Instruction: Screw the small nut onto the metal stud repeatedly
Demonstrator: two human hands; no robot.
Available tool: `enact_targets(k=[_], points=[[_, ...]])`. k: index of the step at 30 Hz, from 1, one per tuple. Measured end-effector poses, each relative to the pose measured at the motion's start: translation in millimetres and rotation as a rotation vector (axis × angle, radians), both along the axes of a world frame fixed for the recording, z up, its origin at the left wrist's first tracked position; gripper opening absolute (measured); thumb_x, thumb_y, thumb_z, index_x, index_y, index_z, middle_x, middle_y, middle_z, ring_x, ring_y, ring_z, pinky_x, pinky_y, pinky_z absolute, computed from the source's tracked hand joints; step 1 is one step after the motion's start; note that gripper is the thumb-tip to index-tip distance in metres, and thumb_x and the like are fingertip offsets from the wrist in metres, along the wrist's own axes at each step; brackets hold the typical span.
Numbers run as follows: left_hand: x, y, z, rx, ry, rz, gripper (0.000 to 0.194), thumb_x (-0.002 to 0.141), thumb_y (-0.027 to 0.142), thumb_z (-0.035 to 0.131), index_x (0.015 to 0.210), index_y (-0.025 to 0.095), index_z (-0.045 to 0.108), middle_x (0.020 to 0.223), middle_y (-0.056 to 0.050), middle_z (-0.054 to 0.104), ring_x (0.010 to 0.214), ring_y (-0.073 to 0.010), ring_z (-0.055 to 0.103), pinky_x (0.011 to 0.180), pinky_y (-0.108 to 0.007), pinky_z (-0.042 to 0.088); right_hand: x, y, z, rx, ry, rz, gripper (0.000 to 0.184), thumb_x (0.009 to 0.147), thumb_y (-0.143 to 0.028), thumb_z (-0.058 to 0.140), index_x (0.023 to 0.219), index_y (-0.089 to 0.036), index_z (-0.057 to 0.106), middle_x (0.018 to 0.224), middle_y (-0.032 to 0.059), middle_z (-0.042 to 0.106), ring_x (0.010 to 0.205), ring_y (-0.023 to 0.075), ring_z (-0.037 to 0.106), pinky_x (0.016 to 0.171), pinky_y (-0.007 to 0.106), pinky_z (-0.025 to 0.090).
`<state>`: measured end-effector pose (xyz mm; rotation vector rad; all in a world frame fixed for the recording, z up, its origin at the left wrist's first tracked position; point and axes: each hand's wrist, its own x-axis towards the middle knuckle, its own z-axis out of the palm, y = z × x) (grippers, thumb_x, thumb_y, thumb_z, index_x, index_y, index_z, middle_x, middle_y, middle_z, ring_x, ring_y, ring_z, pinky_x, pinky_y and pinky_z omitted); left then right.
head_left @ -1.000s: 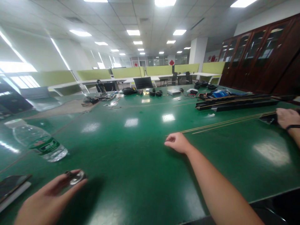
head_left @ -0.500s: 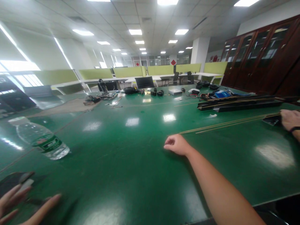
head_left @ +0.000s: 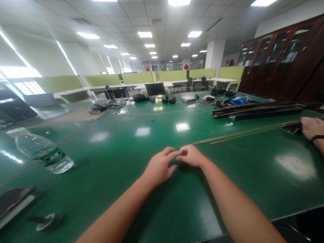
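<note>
My right hand (head_left: 191, 156) rests low over the green table, thumb and fingers curled into a pinch; what lies between them is hidden. Beside it is my left hand (head_left: 162, 165), with thumb and index finger apart and the index tip at the right fingertips, seemingly touching. I see nothing in the left hand. Several thin golden rods (head_left: 235, 135) run from just behind my right hand toward the right. Their far ends reach a black channel piece (head_left: 291, 128), where another person's hand (head_left: 312, 128) rests.
A water bottle (head_left: 49, 153) lies tilted at the left. Nearer are a dark flat object (head_left: 15, 202) and a small round item with a stem (head_left: 49, 222). Black channels (head_left: 263, 111) lie back right; tools and cables (head_left: 111, 105) line the far side.
My left hand has moved from the lower left, by the small round item, across to my right hand. The right hand and the rods have barely moved.
</note>
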<state>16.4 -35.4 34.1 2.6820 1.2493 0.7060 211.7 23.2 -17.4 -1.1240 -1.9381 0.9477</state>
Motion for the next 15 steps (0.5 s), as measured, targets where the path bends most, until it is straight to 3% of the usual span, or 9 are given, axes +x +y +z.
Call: enact_targets(k=[4,8,12,15], points=[[26.3,23.3,-18.7,0.001,0.095,-0.082,0.035,0.077,0.008,0.055,0.106,0.022,0.067,0.105,-0.008,0.065,0.093,-0.0247,0.064,0.082,-0.034,0.052,0.6,2.3,-1.6,-0.009,-0.004,0.036,0.007,0.069,-0.014,0.066,0.063,-0.014,0.068,0.058,-0.0026,0.064,0.056,0.012,0.055,0.052,0.02,0.039],[21.2,26.9,-20.4,-0.006,0.037,-0.034,0.029,0.079,0.006,0.052,0.097,0.021,0.068,0.095,-0.006,0.067,0.085,-0.0211,0.064,0.076,-0.03,0.052,0.2,1.6,1.3,-0.026,-0.001,0.043,0.013,0.073,-0.024,0.069,0.066,-0.013,0.07,0.06,-0.0018,0.066,0.057,0.0124,0.057,0.053,0.02,0.04],[-17.1,13.0,-3.7,0.016,-0.056,0.105,0.017,0.087,0.02,0.055,0.097,0.023,0.068,0.095,-0.006,0.07,0.086,-0.0221,0.066,0.08,-0.033,0.053,-0.3,-1.3,5.6,-0.061,0.011,0.067,0.026,0.072,-0.039,0.074,0.078,-0.014,0.075,0.071,0.0028,0.073,0.064,0.0153,0.064,0.058,0.023,0.047],[-64.9,-16.1,18.6,0.03,-0.291,0.324,0.019,0.082,0.035,0.066,0.098,0.027,0.071,0.094,-0.003,0.073,0.086,-0.0234,0.068,0.083,-0.034,0.054,-0.6,-1.6,6.6,-0.073,0.009,0.065,0.027,0.072,-0.039,0.076,0.08,-0.014,0.076,0.076,0.0056,0.075,0.068,0.0169,0.066,0.061,0.024,0.049]])
